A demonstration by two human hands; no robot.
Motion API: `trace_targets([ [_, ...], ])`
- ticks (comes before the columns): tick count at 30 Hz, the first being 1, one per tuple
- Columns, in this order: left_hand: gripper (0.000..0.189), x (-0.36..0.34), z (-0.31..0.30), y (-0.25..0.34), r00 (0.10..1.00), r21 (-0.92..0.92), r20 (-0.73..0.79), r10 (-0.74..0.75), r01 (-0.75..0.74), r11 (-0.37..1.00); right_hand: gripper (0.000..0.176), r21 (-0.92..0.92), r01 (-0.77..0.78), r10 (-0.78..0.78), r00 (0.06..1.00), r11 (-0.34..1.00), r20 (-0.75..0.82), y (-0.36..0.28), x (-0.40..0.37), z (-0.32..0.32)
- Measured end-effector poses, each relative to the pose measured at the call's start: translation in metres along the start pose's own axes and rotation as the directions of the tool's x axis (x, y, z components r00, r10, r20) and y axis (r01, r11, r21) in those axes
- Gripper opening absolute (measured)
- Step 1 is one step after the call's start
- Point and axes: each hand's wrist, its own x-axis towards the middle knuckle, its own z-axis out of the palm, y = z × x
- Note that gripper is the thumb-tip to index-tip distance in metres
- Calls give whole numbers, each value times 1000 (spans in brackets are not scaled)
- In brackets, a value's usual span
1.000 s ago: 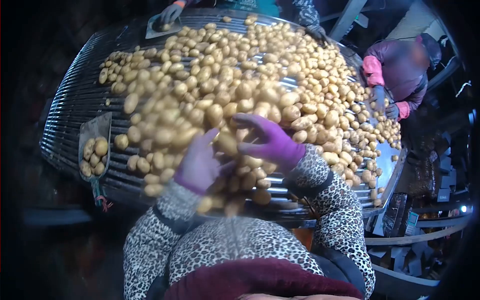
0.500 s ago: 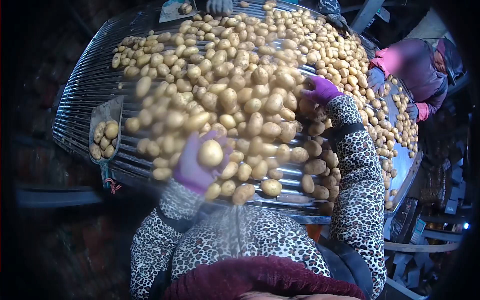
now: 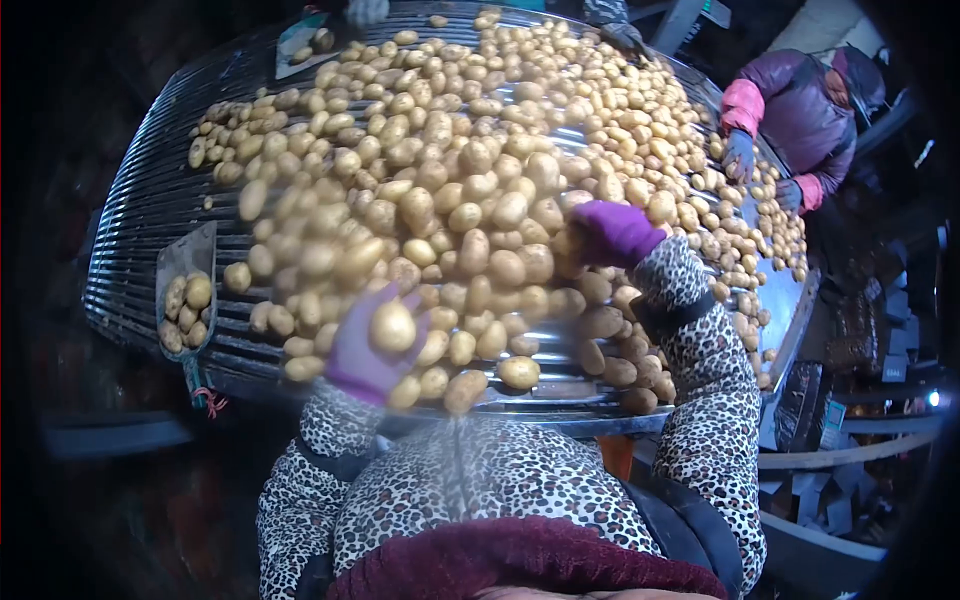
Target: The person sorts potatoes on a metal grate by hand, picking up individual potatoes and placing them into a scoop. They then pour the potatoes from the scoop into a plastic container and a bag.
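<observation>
In my left hand [image 3: 362,350], in a purple glove, lies a pale potato [image 3: 393,326], the fingers curled up around it near the front edge. My right hand [image 3: 618,234], in a purple glove too, is bent over the pile on the right, its fingers closed on a potato [image 3: 573,243] that is partly hidden. Around both hands spreads a heap of potatoes [image 3: 474,250] on a slatted metal table [image 3: 135,235]. A browner potato [image 3: 465,392] and a yellow one [image 3: 518,373] rest close to the front edge.
A metal scoop [image 3: 198,255] holding several potatoes lies at the left edge; another scoop [image 3: 297,45] is at the far side. On the right a co-worker [image 3: 800,115] in blue gloves handles potatoes. Another gloved hand [image 3: 367,11] shows at the far edge.
My right hand has moved left over the pile and its fingers have curled in. My left hand still holds the potato. The whole view has shifted slightly.
</observation>
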Motion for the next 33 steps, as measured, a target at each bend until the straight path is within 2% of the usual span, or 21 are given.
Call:
trace_targets([
  [2, 45, 6, -15, -7, 990, 128, 63, 124, -131, 983, 50, 278, 169, -106, 968, 946, -228, -2, -32, 14],
  [3, 47, 9, -23, -15, 945, 439, 184, 269, -324, 838, 54, 414, 228, -113, 952, 881, -285, 4, -35, 30],
  [4, 50, 14, -28, -15, 882, 647, 362, 301, -470, 601, 61, 687, 276, -111, 955, 672, -275, -2, -40, 40],
  [6, 53, 17, -25, -13, 875, 717, 410, 258, -484, 502, 66, 963, 160, -34, 987, 218, -156, -26, -68, 41],
  [7, 53, 14, -21, -16, 916, 592, 328, 231, -390, 706, 68, 982, 169, -34, 985, 89, -166, -37, -75, 43],
  [8, 53, 12, -14, -15, 917, 594, 336, 217, -385, 706, 69, 983, 177, -38, 983, -45, -179, -48, -82, 46],
  [10, 52, 9, -4, -12, 1000, 79, 22, 20, -22, 997, 70, 967, 229, -12, 973, -108, -232, -72, -98, 47],
  [11, 52, 11, -9, -13, 1000, 83, 24, 12, -14, 996, 67, 947, 138, -38, 987, -290, -155, -77, -97, 53],
  [13, 51, 16, -21, -18, 909, 636, 356, 216, -404, 658, 58, 768, 19, -130, 983, -640, -133, -84, -87, 77],
  [14, 51, 15, -21, -17, 911, 636, 356, 207, -399, 661, 60, 729, 26, -131, 979, -684, -158, -86, -84, 88],
  [16, 50, 12, -7, -10, 982, 256, 183, 53, -99, 962, 61, 667, -39, -158, 980, -744, -119, -91, -76, 100],
  [17, 50, 10, -4, -6, 993, 30, 110, -43, 40, 999, 61, 667, -37, -155, 981, -744, -118, -93, -74, 103],
  [20, 50, 12, -6, -2, 984, -77, 141, -108, 120, 990, 62, 648, -55, -183, 974, -760, -132, -102, -73, 103],
  [21, 50, 11, -9, -2, 985, -78, 140, -101, 113, 990, 62, 769, -19, -88, 995, -639, -49, -105, -74, 99],
  [22, 50, 10, -12, -5, 978, 213, 208, 23, -68, 975, 62, 868, -4, 15, 1000, -497, 13, -109, -73, 94],
  [24, 51, 0, -11, -10, 893, 669, 394, 216, -440, 599, 59, 925, 63, 91, 995, -375, -31, -113, -73, 88],
  [26, 45, 1, -13, -4, 954, 417, 263, 141, -244, 876, 59, 941, 290, 340, 879, 175, -334, -112, -75, 87],
  [27, 45, 5, -17, -1, 954, 422, 260, 149, -251, 871, 66, 538, 263, 235, 688, 801, -686, -110, -75, 78],
  [30, 46, 8, -4, 9, 836, 292, 544, 70, -267, 918, 69, 655, 367, 140, 797, 661, -588, -140, -75, 57],
  [32, 51, -14, 47, 10, 753, 753, 657, 20, -656, -57, 73, 734, 363, -25, 904, 574, -428, -163, -69, 48],
  [33, 50, -5, 46, -2, 682, 666, 726, 87, -729, 157, 70, 705, 385, -44, 892, 596, -450, -166, -59, 54],
])
